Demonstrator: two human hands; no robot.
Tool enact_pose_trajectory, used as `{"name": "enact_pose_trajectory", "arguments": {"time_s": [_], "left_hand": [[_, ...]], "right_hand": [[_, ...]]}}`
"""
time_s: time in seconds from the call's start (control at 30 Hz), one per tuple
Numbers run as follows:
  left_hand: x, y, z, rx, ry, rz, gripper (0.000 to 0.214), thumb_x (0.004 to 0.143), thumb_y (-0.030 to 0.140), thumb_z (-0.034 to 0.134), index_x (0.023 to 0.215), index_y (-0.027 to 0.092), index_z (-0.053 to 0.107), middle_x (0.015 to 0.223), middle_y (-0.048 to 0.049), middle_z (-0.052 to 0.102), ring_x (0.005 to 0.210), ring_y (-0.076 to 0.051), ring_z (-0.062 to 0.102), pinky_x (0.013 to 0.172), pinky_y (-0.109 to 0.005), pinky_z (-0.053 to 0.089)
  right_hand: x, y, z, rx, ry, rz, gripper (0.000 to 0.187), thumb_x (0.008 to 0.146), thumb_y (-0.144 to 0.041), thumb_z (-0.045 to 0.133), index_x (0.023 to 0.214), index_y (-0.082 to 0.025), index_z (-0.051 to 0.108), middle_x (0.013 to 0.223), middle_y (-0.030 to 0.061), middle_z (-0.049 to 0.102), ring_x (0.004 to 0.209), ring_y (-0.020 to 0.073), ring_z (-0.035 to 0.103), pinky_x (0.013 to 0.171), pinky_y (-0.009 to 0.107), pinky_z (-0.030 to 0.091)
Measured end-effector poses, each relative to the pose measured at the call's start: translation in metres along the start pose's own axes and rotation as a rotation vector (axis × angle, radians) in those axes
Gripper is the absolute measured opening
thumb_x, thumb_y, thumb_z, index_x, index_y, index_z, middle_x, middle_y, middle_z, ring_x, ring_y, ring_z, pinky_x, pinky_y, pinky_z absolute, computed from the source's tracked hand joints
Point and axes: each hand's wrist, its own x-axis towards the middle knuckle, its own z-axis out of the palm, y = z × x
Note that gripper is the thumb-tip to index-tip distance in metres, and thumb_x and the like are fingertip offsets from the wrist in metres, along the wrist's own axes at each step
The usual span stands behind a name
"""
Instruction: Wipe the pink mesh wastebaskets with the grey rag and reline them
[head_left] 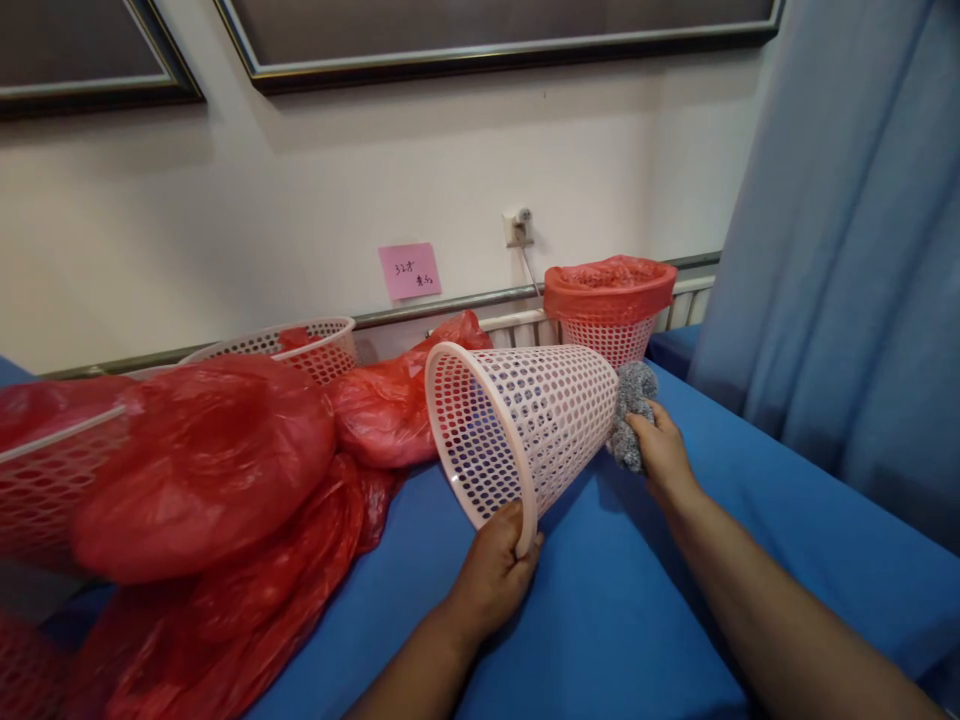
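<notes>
A white perforated plastic basket (525,425) lies tilted on its side over the blue surface (637,620), its open mouth facing me. My left hand (491,575) grips the lower rim of the basket, fingers curled over the edge. My right hand (660,450) presses a grey fluffy cloth (631,408) against the basket's bottom end.
Red plastic bags (210,470) are heaped at the left, with other white baskets (307,345) among them. A basket lined with a red bag (609,300) stands upright at the back by the wall. A blue curtain (847,260) hangs at the right. A pink note (409,271) is stuck on the wall.
</notes>
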Motion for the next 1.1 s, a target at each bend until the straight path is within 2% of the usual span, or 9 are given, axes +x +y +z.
{"name": "enact_pose_trajectory", "arguments": {"time_s": [0.13,0.23,0.33,0.43,0.53,0.67,0.8,0.93,1.1], "left_hand": [[0.001,-0.003,0.000,0.015,0.001,0.015,0.048,0.092,0.013,0.050,0.138,0.022,0.061,0.133,-0.0089,0.068,0.118,-0.027,0.063,0.112,-0.047,0.046],[0.001,-0.002,-0.001,0.022,-0.019,0.024,0.050,0.088,0.009,0.051,0.135,0.021,0.063,0.133,-0.0096,0.068,0.117,-0.027,0.064,0.111,-0.046,0.048],[0.001,-0.001,-0.001,0.029,-0.038,0.016,0.055,0.085,0.004,0.051,0.136,0.020,0.062,0.135,-0.0098,0.067,0.120,-0.027,0.063,0.109,-0.045,0.050],[0.002,0.000,-0.001,0.056,-0.024,0.007,0.066,0.081,-0.001,0.047,0.141,0.024,0.059,0.137,-0.0079,0.066,0.125,-0.026,0.060,0.113,-0.046,0.046],[0.004,-0.001,-0.002,0.071,-0.040,0.019,0.073,0.078,-0.002,0.045,0.145,0.026,0.055,0.141,-0.0062,0.064,0.126,-0.025,0.059,0.116,-0.048,0.044],[0.006,-0.005,-0.002,0.103,-0.105,0.050,0.060,0.087,0.005,0.045,0.141,0.026,0.060,0.137,-0.0068,0.067,0.123,-0.024,0.061,0.115,-0.047,0.045],[0.011,-0.009,-0.003,0.109,-0.086,0.015,0.047,0.091,0.010,0.046,0.130,0.024,0.069,0.129,-0.0086,0.072,0.119,-0.026,0.064,0.112,-0.045,0.046],[0.014,-0.007,-0.002,0.066,-0.041,-0.017,0.037,0.090,0.014,0.053,0.119,0.022,0.073,0.116,-0.0083,0.075,0.113,-0.026,0.066,0.107,-0.043,0.049],[0.005,0.000,-0.002,-0.031,0.186,-0.057,0.035,0.087,0.023,0.063,0.121,0.017,0.068,0.108,-0.0092,0.075,0.099,-0.026,0.068,0.093,-0.039,0.056]], "right_hand": [[-0.034,-0.017,0.000,-0.107,-0.076,-0.418,0.046,0.081,-0.035,0.062,0.125,-0.021,0.063,0.127,0.0118,0.060,0.123,0.0303,0.058,0.110,0.055,0.045],[-0.080,-0.042,-0.004,-0.088,-0.351,-0.876,0.051,0.082,-0.021,0.060,0.133,-0.024,0.058,0.141,0.0131,0.049,0.130,0.0296,0.055,0.107,0.049,0.050],[-0.103,-0.055,-0.007,-0.015,-0.538,-1.096,0.060,0.078,-0.014,0.060,0.136,-0.024,0.055,0.143,0.0135,0.046,0.124,0.0287,0.060,0.099,0.044,0.056],[-0.086,-0.046,-0.004,-0.063,-0.400,-0.992,0.054,0.078,-0.015,0.059,0.131,-0.025,0.059,0.138,0.0123,0.052,0.123,0.0288,0.060,0.100,0.045,0.055],[-0.039,-0.023,-0.001,-0.177,-0.090,-0.541,0.043,0.079,-0.027,0.060,0.121,-0.022,0.065,0.127,0.0120,0.060,0.122,0.0304,0.060,0.108,0.052,0.048],[0.004,-0.001,0.000,-0.180,-0.011,0.023,0.044,0.076,-0.038,0.060,0.115,-0.019,0.066,0.105,0.0101,0.069,0.102,0.0303,0.067,0.099,0.057,0.053],[-0.030,-0.015,0.003,-0.201,-0.023,-0.410,0.044,0.082,-0.034,0.059,0.123,-0.019,0.063,0.126,0.0147,0.061,0.122,0.0321,0.060,0.109,0.057,0.047],[-0.086,-0.042,0.000,-0.138,-0.320,-0.931,0.058,0.083,-0.018,0.059,0.140,-0.024,0.052,0.147,0.0145,0.045,0.134,0.0311,0.052,0.109,0.051,0.049],[-0.106,-0.060,-0.004,-0.058,-0.597,-1.086,0.065,0.076,-0.013,0.058,0.140,-0.023,0.052,0.134,0.0135,0.051,0.116,0.0285,0.061,0.095,0.044,0.057]]}}
